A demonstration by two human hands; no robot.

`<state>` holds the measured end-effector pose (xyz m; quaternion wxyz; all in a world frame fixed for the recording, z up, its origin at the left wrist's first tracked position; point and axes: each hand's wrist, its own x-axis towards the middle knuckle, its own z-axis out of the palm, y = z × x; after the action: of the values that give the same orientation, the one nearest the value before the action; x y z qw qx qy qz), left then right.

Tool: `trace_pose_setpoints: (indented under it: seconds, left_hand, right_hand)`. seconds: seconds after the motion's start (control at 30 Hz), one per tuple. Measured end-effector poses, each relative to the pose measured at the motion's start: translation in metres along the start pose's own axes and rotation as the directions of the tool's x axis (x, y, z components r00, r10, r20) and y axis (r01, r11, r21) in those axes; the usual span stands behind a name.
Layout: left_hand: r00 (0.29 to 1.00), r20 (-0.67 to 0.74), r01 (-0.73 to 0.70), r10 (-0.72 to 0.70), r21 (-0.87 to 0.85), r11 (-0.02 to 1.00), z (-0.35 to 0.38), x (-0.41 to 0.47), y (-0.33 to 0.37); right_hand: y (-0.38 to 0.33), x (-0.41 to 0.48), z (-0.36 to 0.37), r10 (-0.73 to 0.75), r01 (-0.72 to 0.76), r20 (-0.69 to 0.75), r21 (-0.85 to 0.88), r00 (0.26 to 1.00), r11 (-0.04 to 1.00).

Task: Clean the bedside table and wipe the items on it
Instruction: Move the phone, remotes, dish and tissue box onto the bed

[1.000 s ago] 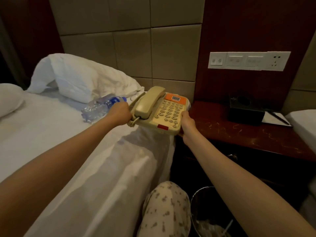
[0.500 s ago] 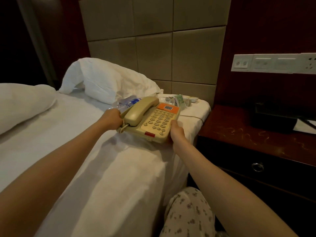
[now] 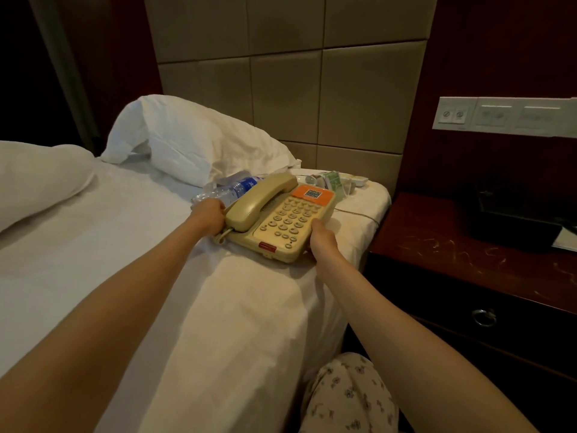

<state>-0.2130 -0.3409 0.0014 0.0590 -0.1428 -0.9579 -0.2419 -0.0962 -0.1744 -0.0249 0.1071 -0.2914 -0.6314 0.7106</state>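
A beige desk telephone (image 3: pixel 281 218) with an orange label rests on the white bed sheet (image 3: pixel 131 245), near the bed's right edge. My left hand (image 3: pixel 208 213) grips its left side by the handset. My right hand (image 3: pixel 321 240) holds its right front corner. A plastic water bottle (image 3: pixel 232 189) with a blue label lies just behind my left hand. Small packets and a white dish (image 3: pixel 338 181) sit on the bed corner behind the phone. The dark red bedside table (image 3: pixel 468 260) stands to the right, streaked with light marks.
A black box (image 3: pixel 512 217) and a notepad (image 3: pixel 565 239) sit at the back of the bedside table. A drawer with a ring pull (image 3: pixel 483 317) faces me. White pillows (image 3: pixel 193 142) lie at the padded headboard. A switch panel (image 3: pixel 499 115) is on the wall. My patterned knee (image 3: pixel 349 395) is below.
The phone has travelled left from the bedside table's edge onto the bed and now rests on the sheet, both hands still holding it. The view has swung left.
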Motion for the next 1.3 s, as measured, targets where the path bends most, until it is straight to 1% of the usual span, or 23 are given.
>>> trace_pose_setpoints:
  seconds: [0.07,0.17,0.27,0.3,0.37,0.43,0.47,0.53,0.63,0.77,0.9,1.1,1.23,1.3]
  left_hand:
    - [1.0,-0.009,0.025,-0.026,-0.076,0.997,0.006,0.001,-0.003]
    - [0.998,-0.001,0.068,-0.069,-0.175,0.982,0.007,0.0,-0.005]
    - [0.996,0.045,0.089,-0.082,-0.175,0.981,0.002,0.0,-0.005]
    - [0.996,0.039,0.091,-0.085,-0.164,0.982,0.0,-0.001,-0.004]
    - [0.996,-0.025,0.085,-0.09,-0.169,0.982,-0.004,-0.002,0.001]
    - [0.992,-0.097,0.055,-0.079,-0.236,0.97,-0.008,-0.006,0.011]
    - [0.99,-0.127,0.028,-0.064,-0.266,0.964,-0.009,-0.009,0.019]
    - [0.984,-0.174,-0.036,-0.025,-0.343,0.939,-0.009,-0.017,0.039]
    - [0.972,-0.22,-0.167,0.082,-0.403,0.9,-0.002,-0.03,0.075]
    - [0.949,-0.133,-0.316,0.286,-0.37,0.874,0.013,-0.042,0.125]
    - [0.9,-0.049,-0.426,0.432,-0.299,0.854,0.035,-0.049,0.175]
    - [0.816,0.078,-0.528,0.573,-0.302,0.793,0.066,-0.049,0.247]
    - [0.757,0.142,-0.583,0.637,-0.292,0.758,0.089,-0.047,0.293]
    - [0.712,0.207,-0.611,0.671,-0.289,0.737,0.103,-0.045,0.314]
  right_hand:
    - [0.003,0.001,-0.001,0.001,-0.001,0.006,-0.053,1.0,0.999]
    - [-0.001,-0.002,-0.007,0.006,0.0,0.055,-0.11,0.998,0.994]
    - [-0.01,-0.005,-0.012,0.027,-0.016,0.064,-0.156,0.998,0.988]
    - [-0.012,-0.005,-0.013,0.025,-0.014,0.053,-0.202,0.998,0.979]
    - [-0.013,-0.006,-0.014,-0.007,0.013,0.018,-0.35,1.0,0.937]
    - [-0.011,-0.004,-0.017,-0.053,0.055,0.018,-0.507,0.998,0.86]
    - [-0.01,-0.003,-0.02,-0.072,0.078,0.032,-0.548,0.997,0.833]
    - [-0.009,-0.001,-0.026,-0.084,0.097,0.049,-0.547,0.995,0.832]
    - [-0.012,-0.003,-0.038,-0.084,0.081,0.016,-0.5,0.996,0.862]
    - [-0.019,-0.001,-0.067,-0.056,0.032,-0.036,-0.477,0.998,0.878]
    - [-0.026,0.0,-0.113,-0.056,-0.003,-0.115,-0.461,0.992,0.887]
    - [-0.042,-0.001,-0.206,-0.151,-0.005,-0.285,-0.482,0.947,0.876]
    - [-0.047,-0.001,-0.264,-0.199,-0.016,-0.332,-0.547,0.922,0.837]
    - [-0.047,0.002,-0.288,-0.224,-0.03,-0.344,-0.601,0.912,0.799]
